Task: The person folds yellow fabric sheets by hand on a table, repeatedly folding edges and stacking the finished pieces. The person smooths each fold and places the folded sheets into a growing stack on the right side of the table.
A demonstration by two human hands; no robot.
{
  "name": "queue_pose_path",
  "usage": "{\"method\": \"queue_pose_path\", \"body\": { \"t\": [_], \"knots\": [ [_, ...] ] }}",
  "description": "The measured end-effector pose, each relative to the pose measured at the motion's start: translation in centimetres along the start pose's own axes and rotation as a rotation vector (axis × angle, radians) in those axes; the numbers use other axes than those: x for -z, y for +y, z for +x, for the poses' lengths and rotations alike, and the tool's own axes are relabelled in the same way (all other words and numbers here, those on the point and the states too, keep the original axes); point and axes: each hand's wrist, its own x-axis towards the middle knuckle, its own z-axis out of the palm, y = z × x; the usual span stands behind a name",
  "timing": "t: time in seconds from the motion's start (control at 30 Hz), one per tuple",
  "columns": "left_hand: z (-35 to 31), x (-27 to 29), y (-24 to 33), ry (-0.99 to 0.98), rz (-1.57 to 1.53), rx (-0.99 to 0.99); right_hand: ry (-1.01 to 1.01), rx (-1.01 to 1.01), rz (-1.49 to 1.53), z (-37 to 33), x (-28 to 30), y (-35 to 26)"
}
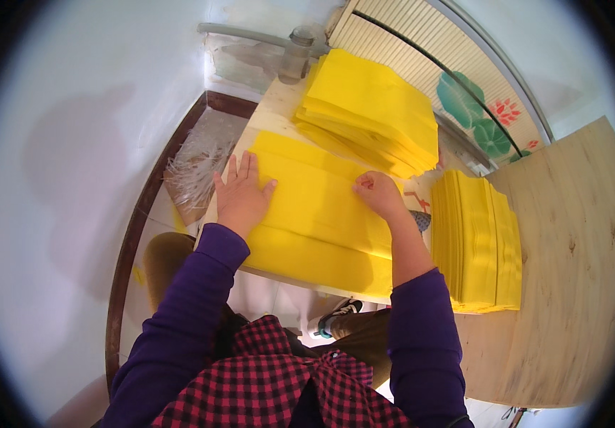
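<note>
A wide yellow felt-like sheet (307, 192), with fold lines running across it, lies flat on the table in front of me. My left hand (242, 196) rests on its left edge, fingers spread and palm down. Near the sheet's right edge, my right hand (381, 194) is closed, its fingers curled inward. Whatever those fingers may hold is hidden. Just beyond the sheet rises a thick stack of yellow folded pieces (371, 107). To the right of my right forearm is another yellow stack (475, 242), its layered edges showing.
A clear glass jar (296, 55) stands at the table's far left corner. Bare wooden board (564, 264) extends on the right. White stringy material (204, 160) lies on the floor by the wall at left. A slatted panel with painted leaves (461, 100) is behind the stacks.
</note>
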Motion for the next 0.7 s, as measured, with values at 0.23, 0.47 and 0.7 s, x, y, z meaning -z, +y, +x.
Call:
{"method": "queue_pose_path", "body": {
  "t": [0.23,0.47,0.7],
  "knots": [
    [-0.1,-0.3,-0.2,0.06,-0.052,-0.024,-0.242,0.11,-0.156,1.8,1.5,0.2],
    [-0.5,-0.2,-0.5,0.251,-0.14,-0.056,-0.225,0.228,-0.096,0.6,3.6,-2.3],
    [-2.1,1.5,-0.8,0.506,-0.398,-0.272,-0.036,0.35,-0.375,-4.9,7.5,-5.2]
  ]
}}
